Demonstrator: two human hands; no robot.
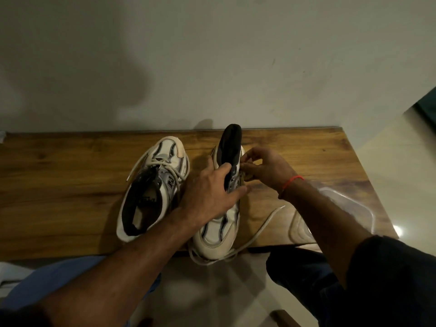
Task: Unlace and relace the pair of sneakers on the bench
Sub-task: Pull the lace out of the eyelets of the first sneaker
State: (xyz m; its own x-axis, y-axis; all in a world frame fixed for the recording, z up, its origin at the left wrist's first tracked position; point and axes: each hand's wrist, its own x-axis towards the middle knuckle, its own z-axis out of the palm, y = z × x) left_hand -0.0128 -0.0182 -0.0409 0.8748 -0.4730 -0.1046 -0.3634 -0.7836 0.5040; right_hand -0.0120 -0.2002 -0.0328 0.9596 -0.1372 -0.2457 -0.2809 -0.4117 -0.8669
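Two white sneakers with dark trim stand on the wooden bench point(70, 175). The left sneaker point(153, 185) points away from me, its loose lace trailing off to the left. The right sneaker point(220, 223) points toward me, with its toe over the bench's front edge and its black tongue raised. My left hand point(210, 192) grips this shoe across its eyelet area, thumb on the tongue. My right hand point(266, 168) pinches the lace at the eyelets on the shoe's right side. The free lace point(259, 232) runs along the bench and loops under the toe.
A clear plastic container lid point(335, 208) lies on the bench at the right, near my right forearm. A plain wall rises directly behind the bench. Pale floor shows to the right and below, and my knees sit just under the front edge.
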